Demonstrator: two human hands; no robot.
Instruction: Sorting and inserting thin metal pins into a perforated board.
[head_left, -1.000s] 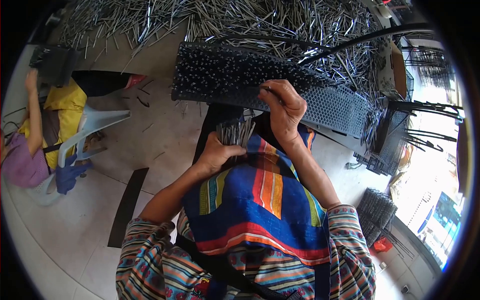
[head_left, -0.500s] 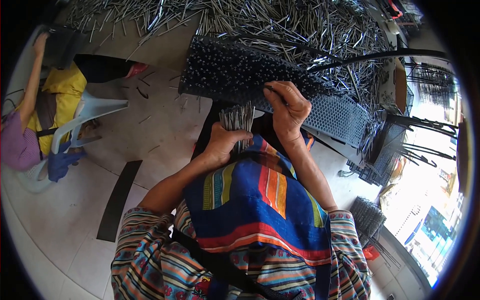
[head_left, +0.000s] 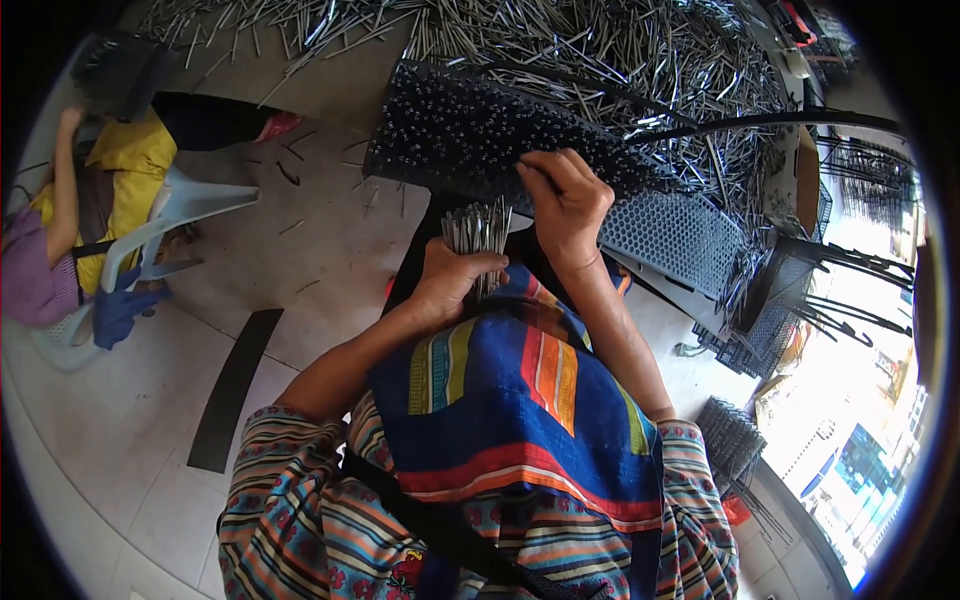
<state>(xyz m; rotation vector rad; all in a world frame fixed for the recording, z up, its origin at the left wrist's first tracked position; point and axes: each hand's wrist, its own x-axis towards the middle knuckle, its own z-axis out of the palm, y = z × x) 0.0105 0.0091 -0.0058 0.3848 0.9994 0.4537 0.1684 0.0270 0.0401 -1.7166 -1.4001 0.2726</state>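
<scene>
My left hand (head_left: 447, 277) is closed around an upright bundle of thin grey metal strips (head_left: 477, 227), with the thumb across its front. Close by on the right, my right hand (head_left: 568, 205) pinches thumb against fingers at the near edge of a dark perforated panel (head_left: 672, 232). Whatever is between those fingertips is too small or hidden to make out. Many small strip ends (head_left: 470, 125) stick up from the panel's left and middle part, while its right part shows bare holes.
A large heap of loose strips (head_left: 600, 50) covers the table behind the panel. A curved black bar (head_left: 770, 120) crosses at right. Black wire racks (head_left: 732, 440) stand lower right. At left a co-worker sits on a pale plastic chair (head_left: 190, 200). A dark strip (head_left: 236, 390) lies on the floor.
My right hand has shifted slightly up and left along the panel's edge, and the small dark piece at its fingertips no longer shows. The co-worker's hand has dropped lower.
</scene>
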